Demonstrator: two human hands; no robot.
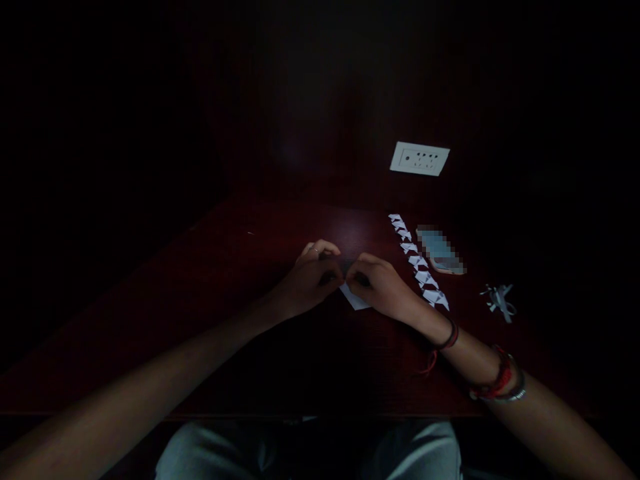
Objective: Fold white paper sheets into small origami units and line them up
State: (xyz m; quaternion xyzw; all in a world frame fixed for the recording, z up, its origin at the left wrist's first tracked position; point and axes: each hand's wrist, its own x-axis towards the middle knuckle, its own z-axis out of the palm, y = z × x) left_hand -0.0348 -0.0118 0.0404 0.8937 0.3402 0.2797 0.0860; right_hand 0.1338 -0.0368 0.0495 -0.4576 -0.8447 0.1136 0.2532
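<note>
Our L hand [314, 272] & R hand [379, 285] both pinch the white paper [356, 300] — not yet done, we'd say — folded pcs [418, 261] lined up on tabletop [210, 273] look finished

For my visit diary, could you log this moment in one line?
Left hand: at white paper; Right hand: at same paper; Grip: hard to tell; Right: folded papers in row, phone beside; Behind: wall socket

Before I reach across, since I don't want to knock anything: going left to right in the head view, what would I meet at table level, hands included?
Left hand, right hand, row of folded white papers, phone, small pale tangle.
</note>
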